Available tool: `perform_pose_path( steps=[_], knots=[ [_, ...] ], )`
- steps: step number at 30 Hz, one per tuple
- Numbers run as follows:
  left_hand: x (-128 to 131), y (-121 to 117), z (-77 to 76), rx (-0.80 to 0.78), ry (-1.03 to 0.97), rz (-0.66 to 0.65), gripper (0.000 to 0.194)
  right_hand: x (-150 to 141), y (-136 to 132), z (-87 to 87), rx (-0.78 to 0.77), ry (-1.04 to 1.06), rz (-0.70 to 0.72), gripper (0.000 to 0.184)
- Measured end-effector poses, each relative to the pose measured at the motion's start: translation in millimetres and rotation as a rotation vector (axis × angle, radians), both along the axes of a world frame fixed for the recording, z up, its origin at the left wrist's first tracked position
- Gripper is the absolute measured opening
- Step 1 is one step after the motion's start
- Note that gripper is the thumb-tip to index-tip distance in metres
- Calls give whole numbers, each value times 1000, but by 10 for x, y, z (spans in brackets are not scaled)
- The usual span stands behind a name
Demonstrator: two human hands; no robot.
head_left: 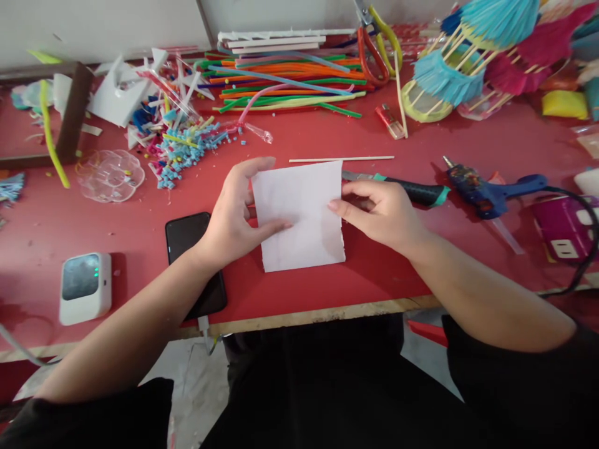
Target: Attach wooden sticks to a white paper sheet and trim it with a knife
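A white, nearly square piece of paper or thin card (302,231) is held above the red tabletop between both hands. My left hand (236,209) grips its left side, with the thumb lying across the front and the fingers behind. At the right edge, my right hand (381,215) pinches it, thumb in front, the other fingers partly hidden behind. The lower right edge looks ragged. Just beyond the sheet lies a thin white stick (341,159). A utility knife with a black and teal handle (418,192) rests behind my right hand.
A phone (199,249) lies under my left forearm, beside a white device (85,287). To the right are a blue glue gun (486,190) and a purple power block (561,227). Pipe cleaners (290,78), scissors (374,47), a lighter (389,121) and blue paper-frilled stick models (449,78) stand farther back.
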State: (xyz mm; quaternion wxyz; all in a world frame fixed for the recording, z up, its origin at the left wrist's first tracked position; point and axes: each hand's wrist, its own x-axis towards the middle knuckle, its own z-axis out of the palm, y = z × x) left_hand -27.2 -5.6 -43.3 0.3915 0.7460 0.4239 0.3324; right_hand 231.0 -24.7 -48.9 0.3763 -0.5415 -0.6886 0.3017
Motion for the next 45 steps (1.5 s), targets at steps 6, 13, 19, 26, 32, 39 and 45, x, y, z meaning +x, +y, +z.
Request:
perform_pose_path(
  steps=[6, 13, 19, 26, 32, 39, 45],
  knots=[
    [-13, 50, -15, -237, -316, 202, 65, -2, 25, 21, -77, 267, -37, 30],
    [5, 8, 57, -278, -323, 117, 48, 46, 72, -98, -82, 461, -125, 29],
    [24, -33, 117, -237, -238, 125, 42, 37, 81, -100, -105, 528, -109, 29],
    [-20, 25, 0, -178, -273, 209, 36, 17, 81, -97, -88, 535, -111, 32],
    [-32, 45, 4, -60, -199, 233, 27, 6, 75, -58, -68, 609, -174, 26],
    [-15, 27, 25, -91, -176, 255, 38, 36, 37, -69, -88, 446, -95, 19],
    [-32, 66, -23, -221, -369, 232, 49, 66, 98, -148, 21, 467, -175, 21]
  ],
)
